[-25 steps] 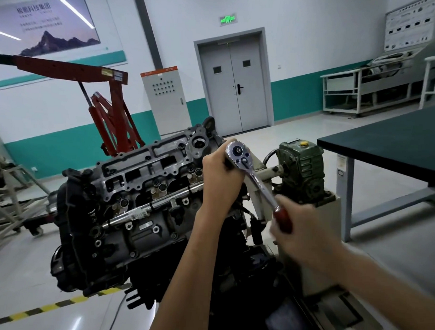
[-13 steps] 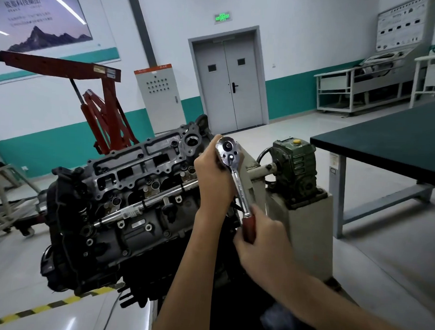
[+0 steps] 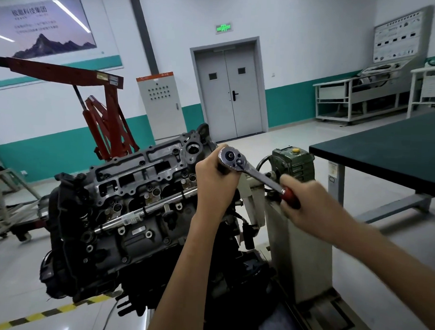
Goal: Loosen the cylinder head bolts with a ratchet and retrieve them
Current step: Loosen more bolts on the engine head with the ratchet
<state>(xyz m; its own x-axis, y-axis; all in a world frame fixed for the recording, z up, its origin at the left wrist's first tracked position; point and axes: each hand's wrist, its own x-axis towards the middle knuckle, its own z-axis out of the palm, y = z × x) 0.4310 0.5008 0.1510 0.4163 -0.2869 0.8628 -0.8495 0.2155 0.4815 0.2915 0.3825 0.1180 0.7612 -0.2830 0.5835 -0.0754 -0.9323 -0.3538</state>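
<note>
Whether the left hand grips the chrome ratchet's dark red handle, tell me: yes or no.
No, the right hand grips the dark red handle; the left hand cups the head of the chrome ratchet.

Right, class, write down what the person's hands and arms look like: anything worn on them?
The left hand and right hand are bare: no gloves, no rings or watch visible. The left forearm and right forearm are uncovered too, no sleeve reaching into frame. The right hand is blurred, so small details are unclear.
</note>
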